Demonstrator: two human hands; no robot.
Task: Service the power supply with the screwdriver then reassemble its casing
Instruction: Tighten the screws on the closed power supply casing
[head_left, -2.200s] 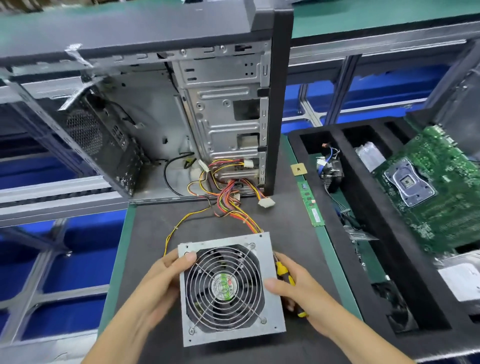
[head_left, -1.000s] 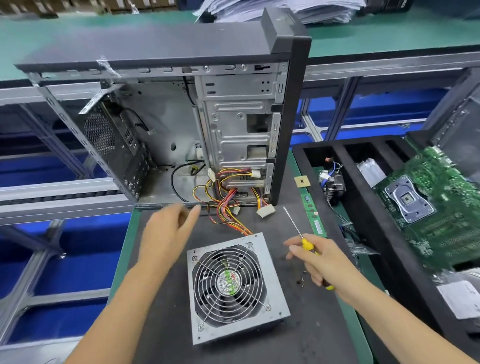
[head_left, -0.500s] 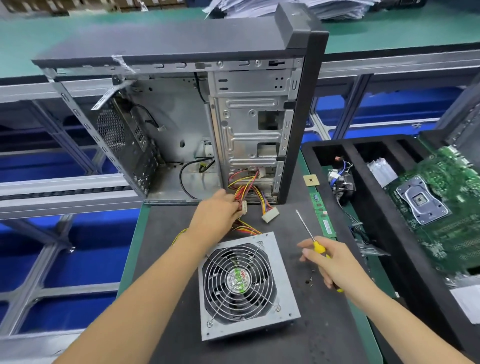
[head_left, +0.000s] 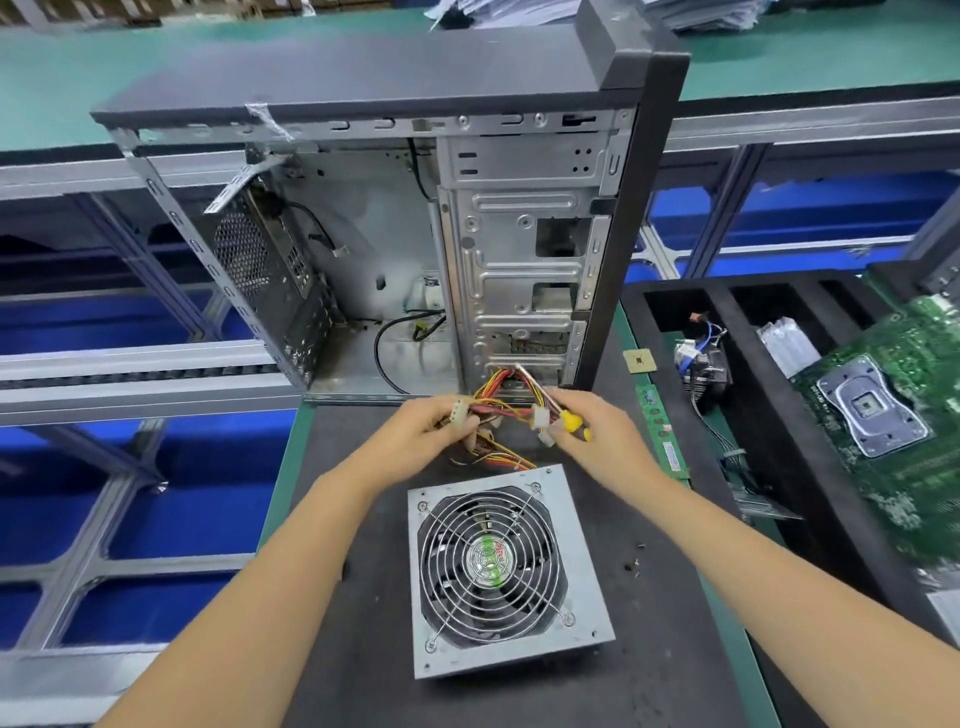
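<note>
Power supply (head_left: 506, 571) sitting fan-side up on the dark tabletop (head_left: 363, 649), roughly 6 o'clock from the open PC case (head_left: 415, 234). Wire fan guard plain to see, green sticker on the hub.

Both hands up at 12 o'clock from the supply, right at the mouth of the case, busy in the cable bundle (head_left: 501, 400) (red, yellow, orange, black wires running from the supply's far edge into the bottom of the drive cage). Left hand (head_left: 421, 441) with its grip closed on a white connector (head_left: 458, 413) and the wires next to it. Right hand (head_left: 597, 436) with fingers curled around the screwdriver (head_left: 571, 422), only the yellow handle showing, and pinching another white plug (head_left: 540, 417) at the same time.

A few loose screws (head_left: 635, 564) (tiny, hard to count) on the tabletop at 3 o'clock from the supply, near but not touching.

Over at 3 o'clock from the hands: a green RAM stick (head_left: 662, 431) along the tabletop edge, then a black foam tray (head_left: 779, 467) holding a cooler with wires (head_left: 704, 364) and a green motherboard (head_left: 893, 410).
</note>
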